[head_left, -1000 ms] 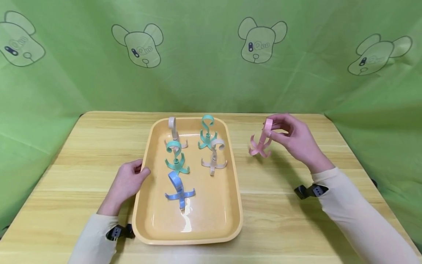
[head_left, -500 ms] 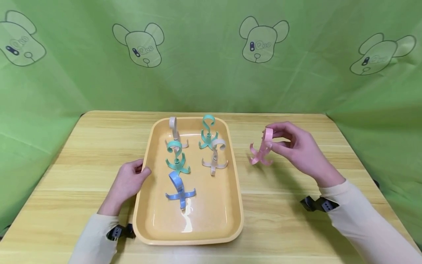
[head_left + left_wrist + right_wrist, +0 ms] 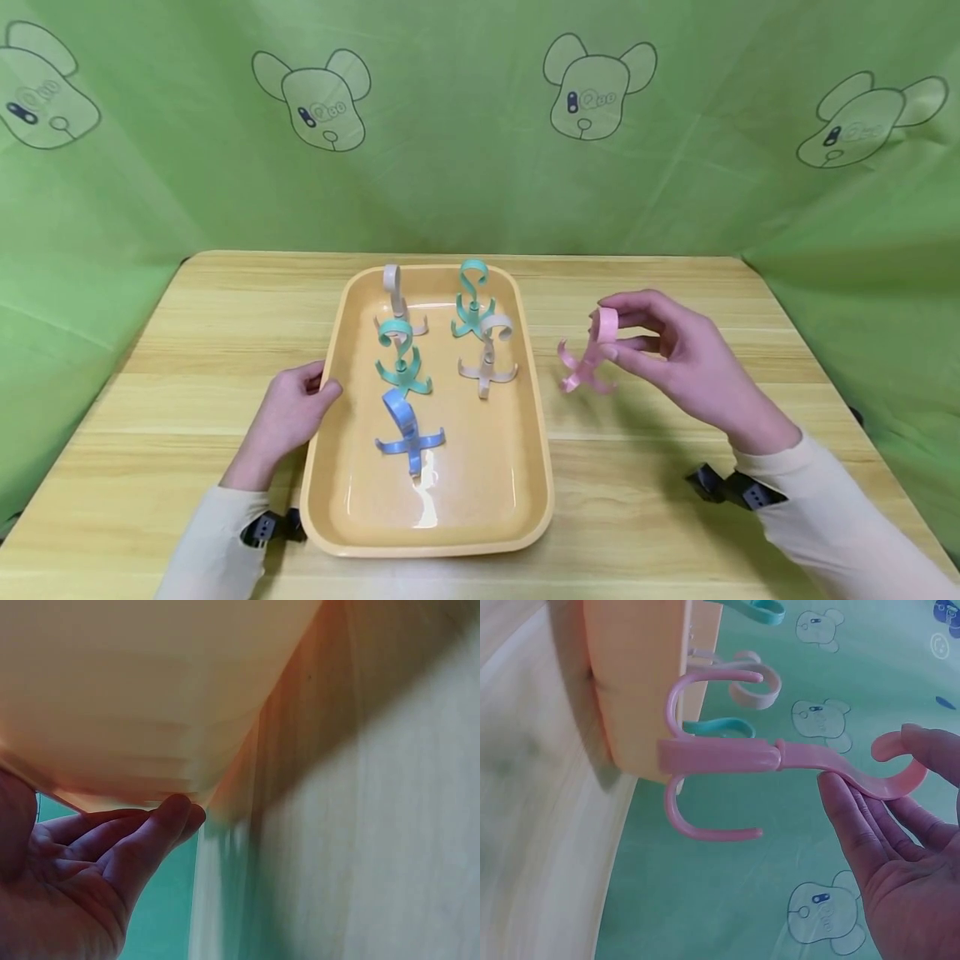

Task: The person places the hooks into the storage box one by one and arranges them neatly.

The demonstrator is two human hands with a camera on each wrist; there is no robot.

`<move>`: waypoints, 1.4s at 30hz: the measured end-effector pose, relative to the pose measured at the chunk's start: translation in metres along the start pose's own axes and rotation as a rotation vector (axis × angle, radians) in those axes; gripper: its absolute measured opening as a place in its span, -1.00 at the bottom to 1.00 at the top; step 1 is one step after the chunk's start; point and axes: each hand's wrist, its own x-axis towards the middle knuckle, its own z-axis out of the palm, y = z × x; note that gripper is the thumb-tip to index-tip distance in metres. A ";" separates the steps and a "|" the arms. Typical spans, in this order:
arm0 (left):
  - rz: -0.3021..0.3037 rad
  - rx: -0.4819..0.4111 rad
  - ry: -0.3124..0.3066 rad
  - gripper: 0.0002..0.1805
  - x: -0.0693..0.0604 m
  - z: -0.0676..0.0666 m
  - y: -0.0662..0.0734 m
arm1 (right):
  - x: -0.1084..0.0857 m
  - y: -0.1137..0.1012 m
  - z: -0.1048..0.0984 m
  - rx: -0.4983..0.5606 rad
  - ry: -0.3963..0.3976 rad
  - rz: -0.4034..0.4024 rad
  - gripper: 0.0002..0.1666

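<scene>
To the right of the tray, my right hand [image 3: 690, 362] pinches a pink rotating four-prong hanging hook [image 3: 607, 323] by its curved top, between thumb and fingers. In the right wrist view the pink hook [image 3: 720, 756] is held above the table, prongs at its lower end. My left hand [image 3: 288, 412] grips the left rim of a yellow-orange tray [image 3: 480, 492], thumb over the edge and fingers outside below it. Several like hooks stand in the tray: a blue one [image 3: 411, 437], two green ones, a near green hook [image 3: 403, 375] and a far green hook [image 3: 473, 315], and two pale ones.
The pale hooks are a right one [image 3: 486, 371] and a far-left one [image 3: 392, 282]. Everything stands on a light wooden table [image 3: 187, 350]. A green curtain [image 3: 457, 167] with printed animal heads hangs behind and at both sides.
My right hand has moved nearer to me and down in the head view, carrying the pink hook, which tilts slightly more. My left hand, the tray and its hooks stay where they were.
</scene>
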 end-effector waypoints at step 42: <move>-0.034 -0.006 -0.014 -0.54 0.000 -0.001 0.002 | 0.009 -0.033 0.038 0.101 -0.170 -0.082 -0.51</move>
